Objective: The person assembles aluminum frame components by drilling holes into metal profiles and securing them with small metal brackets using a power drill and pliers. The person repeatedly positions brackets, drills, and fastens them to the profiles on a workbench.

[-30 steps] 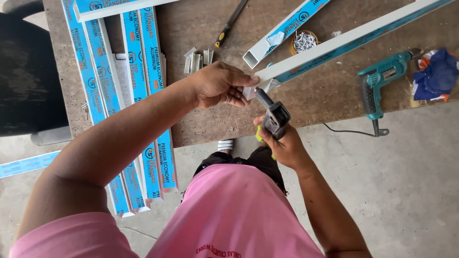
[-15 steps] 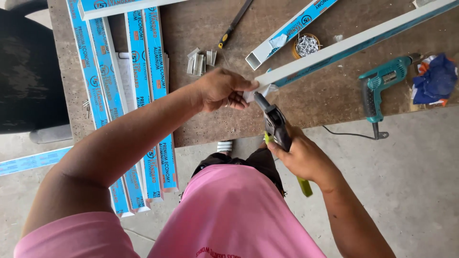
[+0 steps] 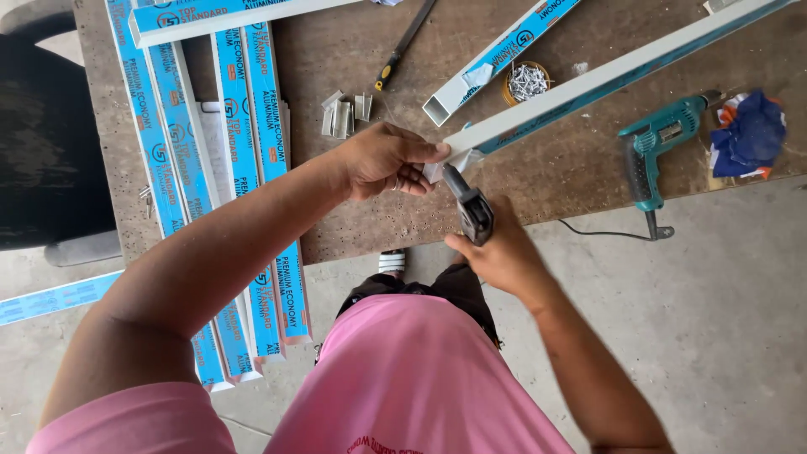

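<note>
Across the upper frame, a brown speckled table [image 3: 538, 189] over a grey concrete floor [image 3: 723, 336]. At the table's left, a stack of long aluminium profiles in blue film [image 3: 252, 126], ends overhanging the near edge. Slanting from the upper right down to the table's middle, a long white profile [image 3: 614, 76], near end pinched shut between thumb and fingers of the left hand [image 3: 387, 160], along with a small pale piece at that end, too small to tell. Just below that end, a grey hand riveter [image 3: 472, 208], nose touching or just short of the profile end, cannot tell which, handles wrapped tight in the right hand [image 3: 496, 252]. Right of the hands, a teal electric drill [image 3: 651, 151] lying flat, cord over the edge, beside a blue cloth [image 3: 748, 134]. Further back, a short profile offcut [image 3: 496, 55], a small tub of rivets [image 3: 527, 81], a few small metal brackets [image 3: 345, 113], a screwdriver [image 3: 403, 42].
</note>
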